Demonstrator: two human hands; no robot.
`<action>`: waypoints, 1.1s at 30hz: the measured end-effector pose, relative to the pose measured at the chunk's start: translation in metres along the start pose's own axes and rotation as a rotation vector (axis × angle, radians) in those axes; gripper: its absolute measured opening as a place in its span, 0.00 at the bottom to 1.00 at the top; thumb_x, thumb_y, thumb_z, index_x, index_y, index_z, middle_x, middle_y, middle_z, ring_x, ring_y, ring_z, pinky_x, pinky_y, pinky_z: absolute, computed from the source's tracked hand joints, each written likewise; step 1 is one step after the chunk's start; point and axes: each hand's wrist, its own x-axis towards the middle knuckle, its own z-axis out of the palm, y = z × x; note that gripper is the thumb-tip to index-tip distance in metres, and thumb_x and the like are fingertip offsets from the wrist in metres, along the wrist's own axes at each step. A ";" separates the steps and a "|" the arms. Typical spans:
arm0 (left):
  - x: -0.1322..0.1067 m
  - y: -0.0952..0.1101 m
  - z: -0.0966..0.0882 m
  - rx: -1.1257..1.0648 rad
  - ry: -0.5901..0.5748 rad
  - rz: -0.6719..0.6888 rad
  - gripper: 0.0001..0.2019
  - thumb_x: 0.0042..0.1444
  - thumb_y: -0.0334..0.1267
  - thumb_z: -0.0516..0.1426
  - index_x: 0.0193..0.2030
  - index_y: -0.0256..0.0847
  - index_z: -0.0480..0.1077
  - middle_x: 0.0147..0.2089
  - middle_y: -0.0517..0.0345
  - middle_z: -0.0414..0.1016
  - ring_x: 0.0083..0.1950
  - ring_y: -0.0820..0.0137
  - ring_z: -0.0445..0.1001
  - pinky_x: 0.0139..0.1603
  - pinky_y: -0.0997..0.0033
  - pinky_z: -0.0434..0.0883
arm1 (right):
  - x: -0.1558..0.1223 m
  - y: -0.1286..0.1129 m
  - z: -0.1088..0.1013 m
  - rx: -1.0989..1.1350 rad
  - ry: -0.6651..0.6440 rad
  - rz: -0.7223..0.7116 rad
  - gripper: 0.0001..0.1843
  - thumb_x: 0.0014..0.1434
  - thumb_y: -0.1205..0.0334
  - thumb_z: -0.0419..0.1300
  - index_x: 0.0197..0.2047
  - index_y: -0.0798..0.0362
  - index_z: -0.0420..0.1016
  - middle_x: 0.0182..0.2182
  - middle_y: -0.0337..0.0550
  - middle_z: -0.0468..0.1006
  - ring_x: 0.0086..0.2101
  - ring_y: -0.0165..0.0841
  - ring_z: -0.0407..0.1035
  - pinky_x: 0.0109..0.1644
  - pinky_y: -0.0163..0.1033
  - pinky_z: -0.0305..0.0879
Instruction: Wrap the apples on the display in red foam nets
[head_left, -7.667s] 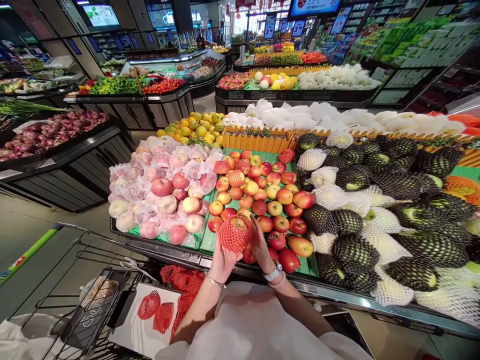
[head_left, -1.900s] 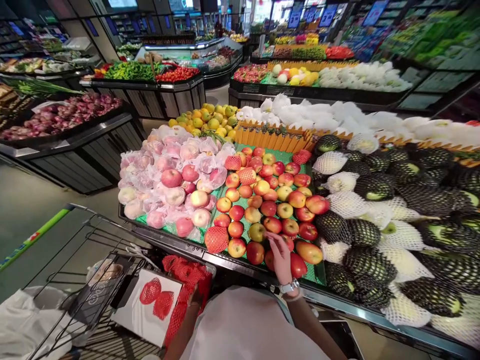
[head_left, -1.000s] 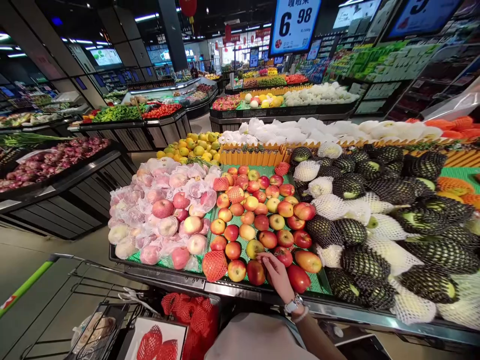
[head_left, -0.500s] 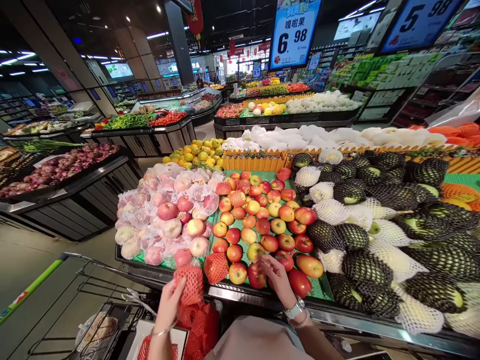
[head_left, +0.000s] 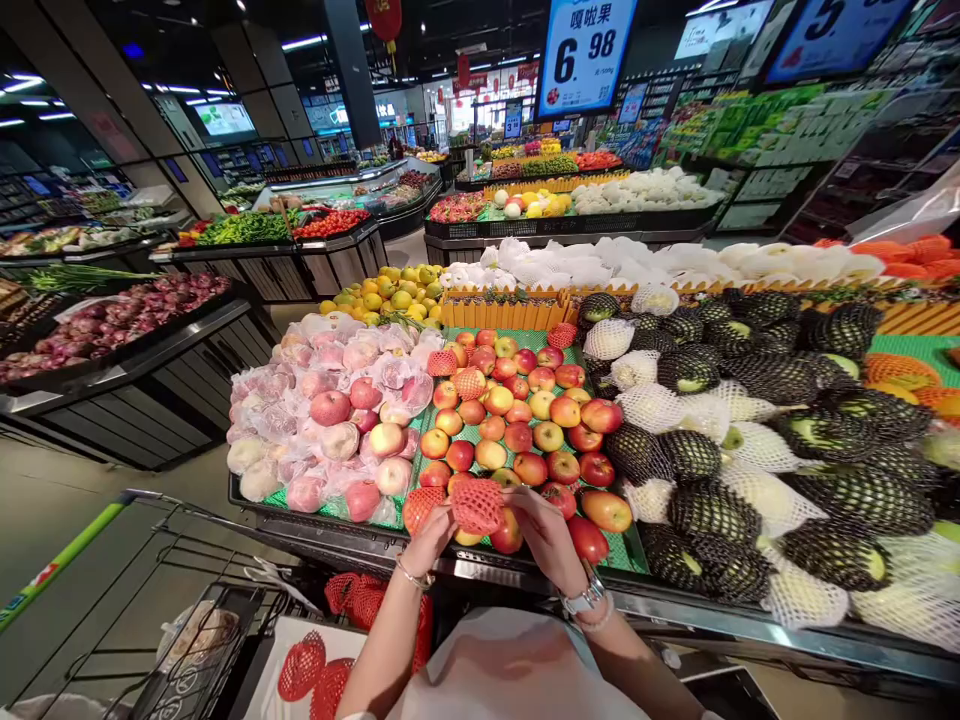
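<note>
From where I stand, the red net sleeve point(head_left: 478, 505) is the brightest thing between the person's hands: a soft coral-red foam mesh with small, close-set holes, rounded and slightly squashed, its top edge fairly flat. It is held up in the air above the front edge of the apple tray point(head_left: 636, 548), in front of the nearest bare apples point(head_left: 530, 468). The left hand point(head_left: 427, 538) has its fingers pinched closed on the sleeve's left side. The right hand point(head_left: 547, 540) curves in from the other side, fingers bent and their tips at the sleeve's right edge; I can't quite tell whether they grip it or only brush it, nor whether anything sits inside the mesh. Just left of the sleeve, partly behind the left hand, a netted apple point(head_left: 420, 506) lies in the tray, its covering a more orange red.
</note>
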 end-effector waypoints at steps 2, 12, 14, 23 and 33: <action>-0.004 0.005 0.006 0.143 -0.105 0.042 0.25 0.39 0.63 0.65 0.31 0.40 0.77 0.44 0.48 0.75 0.52 0.56 0.69 0.62 0.54 0.63 | -0.004 0.003 -0.001 -0.038 -0.042 0.007 0.09 0.61 0.74 0.52 0.34 0.56 0.72 0.34 0.44 0.76 0.35 0.28 0.72 0.38 0.31 0.68; -0.007 0.030 0.039 0.636 -0.214 0.328 0.26 0.65 0.55 0.44 0.43 0.36 0.76 0.44 0.45 0.76 0.47 0.62 0.72 0.53 0.65 0.67 | -0.019 0.015 0.001 0.350 0.049 0.467 0.17 0.47 0.63 0.64 0.43 0.52 0.74 0.40 0.45 0.79 0.38 0.37 0.73 0.41 0.40 0.73; -0.009 0.031 0.039 0.713 -0.288 0.353 0.21 0.66 0.50 0.47 0.48 0.39 0.75 0.47 0.47 0.75 0.49 0.63 0.72 0.53 0.66 0.66 | -0.023 0.023 -0.001 0.332 0.141 0.494 0.11 0.45 0.64 0.62 0.36 0.53 0.74 0.33 0.44 0.78 0.32 0.36 0.71 0.36 0.39 0.71; -0.007 0.029 0.053 1.051 -0.419 0.542 0.14 0.67 0.37 0.46 0.46 0.38 0.73 0.44 0.49 0.73 0.49 0.65 0.69 0.59 0.61 0.62 | -0.032 0.045 -0.008 0.129 0.184 0.353 0.06 0.46 0.66 0.57 0.28 0.55 0.75 0.30 0.46 0.77 0.31 0.35 0.69 0.37 0.40 0.70; 0.096 0.078 0.019 1.407 0.093 0.525 0.14 0.64 0.31 0.46 0.50 0.34 0.68 0.51 0.45 0.69 0.55 0.62 0.67 0.60 0.62 0.63 | -0.039 0.064 -0.012 0.330 0.216 0.514 0.24 0.44 0.66 0.62 0.48 0.51 0.74 0.47 0.47 0.76 0.46 0.41 0.72 0.53 0.45 0.70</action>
